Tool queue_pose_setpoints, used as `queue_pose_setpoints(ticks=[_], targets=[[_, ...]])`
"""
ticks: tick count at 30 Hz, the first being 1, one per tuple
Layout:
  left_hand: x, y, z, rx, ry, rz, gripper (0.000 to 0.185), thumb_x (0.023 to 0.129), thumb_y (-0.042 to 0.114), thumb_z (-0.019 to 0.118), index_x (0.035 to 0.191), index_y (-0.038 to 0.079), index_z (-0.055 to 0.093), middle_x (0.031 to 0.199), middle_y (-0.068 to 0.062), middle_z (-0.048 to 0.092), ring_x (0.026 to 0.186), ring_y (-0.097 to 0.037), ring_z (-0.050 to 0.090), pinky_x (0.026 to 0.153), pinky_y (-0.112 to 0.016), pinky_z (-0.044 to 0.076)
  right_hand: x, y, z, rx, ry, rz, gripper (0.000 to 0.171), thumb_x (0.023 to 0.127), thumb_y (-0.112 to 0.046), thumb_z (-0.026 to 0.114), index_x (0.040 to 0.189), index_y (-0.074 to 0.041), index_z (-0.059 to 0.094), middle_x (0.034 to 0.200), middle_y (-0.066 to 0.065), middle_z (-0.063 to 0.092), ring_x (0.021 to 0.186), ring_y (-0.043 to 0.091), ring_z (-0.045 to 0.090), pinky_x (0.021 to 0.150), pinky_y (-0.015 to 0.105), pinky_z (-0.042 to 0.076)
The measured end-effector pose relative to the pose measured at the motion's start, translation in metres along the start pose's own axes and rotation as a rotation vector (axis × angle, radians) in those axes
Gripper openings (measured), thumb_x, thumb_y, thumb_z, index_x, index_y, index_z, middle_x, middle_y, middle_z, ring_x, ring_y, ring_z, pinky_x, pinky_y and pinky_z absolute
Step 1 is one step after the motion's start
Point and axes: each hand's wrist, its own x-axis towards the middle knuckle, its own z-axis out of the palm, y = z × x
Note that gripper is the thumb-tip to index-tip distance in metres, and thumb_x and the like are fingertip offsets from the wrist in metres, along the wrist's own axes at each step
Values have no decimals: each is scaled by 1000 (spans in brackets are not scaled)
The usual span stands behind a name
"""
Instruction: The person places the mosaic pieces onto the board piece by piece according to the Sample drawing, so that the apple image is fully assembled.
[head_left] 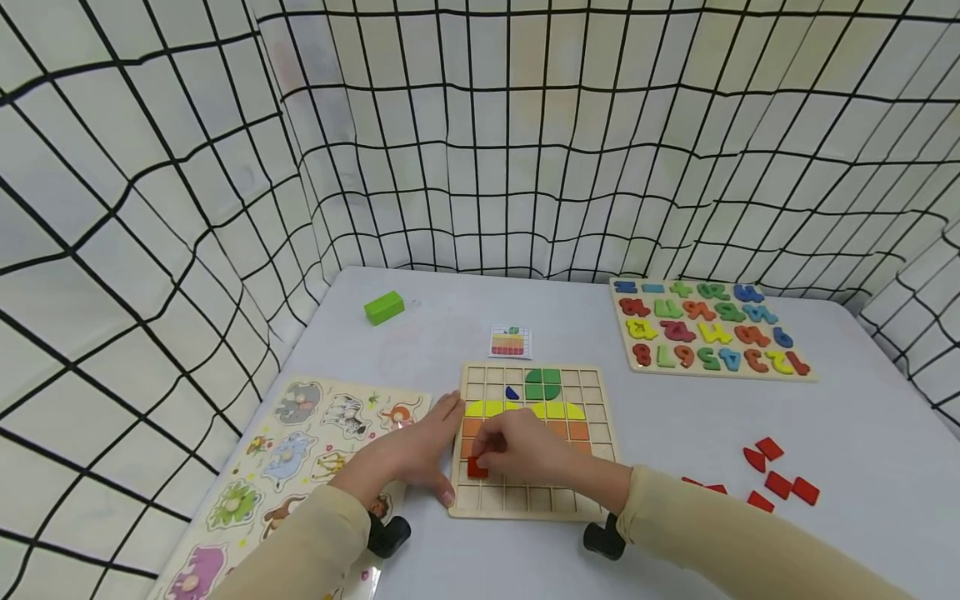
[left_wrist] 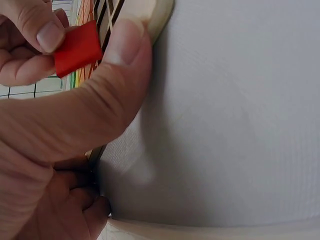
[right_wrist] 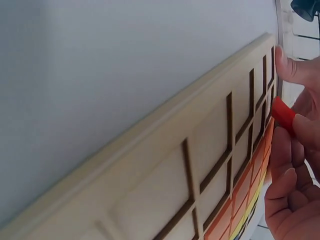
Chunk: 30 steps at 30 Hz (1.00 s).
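Observation:
A wooden grid board (head_left: 592,492) lies in front of me, with green, blue, yellow and orange tiles filling its upper rows. My right hand (head_left: 517,450) pinches a small red square tile (head_left: 477,468) over the board's lower left cells; that tile (left_wrist: 77,47) shows between fingertips in the left wrist view and at the finger edge (right_wrist: 283,114) in the right wrist view. My left hand (head_left: 427,450) lies against the board's left edge, fingers straight, thumb (left_wrist: 120,75) pressed at the board's near corner.
Loose red pieces (head_left: 776,475) lie on the table to the right. A number puzzle (head_left: 705,333) sits at the back right, an animal puzzle (head_left: 300,450) on the left, a green block (head_left: 384,307) at the back, a pattern card (head_left: 510,342) behind the board.

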Motion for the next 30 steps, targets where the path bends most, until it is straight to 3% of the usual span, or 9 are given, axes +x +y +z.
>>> queue_pose_setpoints(ticks=[11, 22, 30], targets=[[-3, 0, -1, -28, 19, 22, 128, 67, 24, 97, 161, -4, 16, 172, -18, 9, 161, -33, 8, 128, -47, 23, 7, -14, 13, -63, 29, 81, 5, 91, -7, 76, 88, -12, 77, 76, -7, 68, 74, 7, 57, 67, 14, 52], [-2, 0, 0, -30, 17, 25, 127, 67, 23, 97, 161, -5, 15, 172, -19, 8, 161, -34, 8, 129, -47, 21, 7, -15, 20, -164, 68, 58, 5, 91, -7, 75, 87, -9, 78, 72, -7, 68, 67, 4, 55, 63, 14, 50], [-2, -1, 1, -34, 20, 35, 128, 67, 23, 97, 161, -5, 15, 172, -20, 8, 161, -34, 8, 129, -47, 21, 7, -13, 21, -161, 71, 48, 6, 91, -5, 75, 88, -9, 78, 73, -7, 69, 67, 2, 55, 64, 13, 50]])
